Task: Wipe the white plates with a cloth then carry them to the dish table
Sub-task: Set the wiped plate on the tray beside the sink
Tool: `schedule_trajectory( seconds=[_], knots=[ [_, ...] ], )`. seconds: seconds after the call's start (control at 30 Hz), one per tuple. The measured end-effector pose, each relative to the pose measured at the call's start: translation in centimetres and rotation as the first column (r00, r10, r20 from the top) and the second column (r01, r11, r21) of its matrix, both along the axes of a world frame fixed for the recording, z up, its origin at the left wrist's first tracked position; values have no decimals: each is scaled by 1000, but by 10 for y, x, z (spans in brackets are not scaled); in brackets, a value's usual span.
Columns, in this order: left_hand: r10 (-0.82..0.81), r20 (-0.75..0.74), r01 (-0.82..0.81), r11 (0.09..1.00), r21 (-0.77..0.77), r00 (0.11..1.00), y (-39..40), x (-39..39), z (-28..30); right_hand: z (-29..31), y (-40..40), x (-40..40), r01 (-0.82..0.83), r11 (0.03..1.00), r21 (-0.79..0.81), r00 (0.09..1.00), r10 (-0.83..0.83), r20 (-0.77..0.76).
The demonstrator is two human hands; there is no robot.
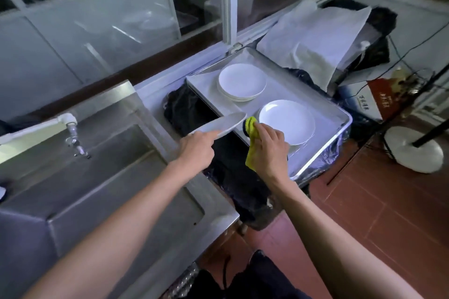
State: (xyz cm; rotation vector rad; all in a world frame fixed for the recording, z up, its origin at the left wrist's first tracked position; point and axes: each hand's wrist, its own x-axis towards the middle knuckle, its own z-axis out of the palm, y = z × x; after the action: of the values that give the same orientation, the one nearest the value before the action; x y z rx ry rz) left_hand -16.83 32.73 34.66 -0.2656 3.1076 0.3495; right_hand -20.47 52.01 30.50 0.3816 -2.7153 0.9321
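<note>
Plate (220,124) sits in the left hand (198,150), pinched at its near rim, tilted almost edge-on to the camera, held above the gap between sink (80,192) and tray (274,87). Right hand (268,150) grips a yellow cloth (250,128), fingers curled round it; cloth touches or sits just beside the plate's far edge, contact not clear. Two more lots of plates lie on the tray: a stack (241,84) at the far side, a single plate (286,121) near the right hand, partly hidden by it.

Step in hand looks like wiping the held plate. To do it well: keep the left pinch firm at the rim so the plate does not slip, press the cloth flat on the face, sweep round to the rim, then flip for the underside. Dish table not identifiable in view.
</note>
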Motion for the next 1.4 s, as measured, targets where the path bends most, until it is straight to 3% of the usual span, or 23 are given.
schedule_trajectory(
  seconds=[0.3, 0.73, 1.07, 1.4],
  knots=[
    [-231, 38, 234, 967, -97, 972, 96, -78, -22, 2, 109, -29, 116, 993, 25, 985, -118, 127],
    [-388, 219, 443, 829, -340, 895, 168, -112, -55, -35, 162, -31, 287, 958, -23, 937, -276, 215],
    [-395, 426, 539, 786, -302, 814, 182, -139, -102, -47, 166, -40, 296, 955, -7, 921, -284, 267],
    [-405, 423, 541, 794, -278, 811, 179, -154, -134, -51, 174, -45, 296, 952, -76, 917, -261, 303]
  ],
)
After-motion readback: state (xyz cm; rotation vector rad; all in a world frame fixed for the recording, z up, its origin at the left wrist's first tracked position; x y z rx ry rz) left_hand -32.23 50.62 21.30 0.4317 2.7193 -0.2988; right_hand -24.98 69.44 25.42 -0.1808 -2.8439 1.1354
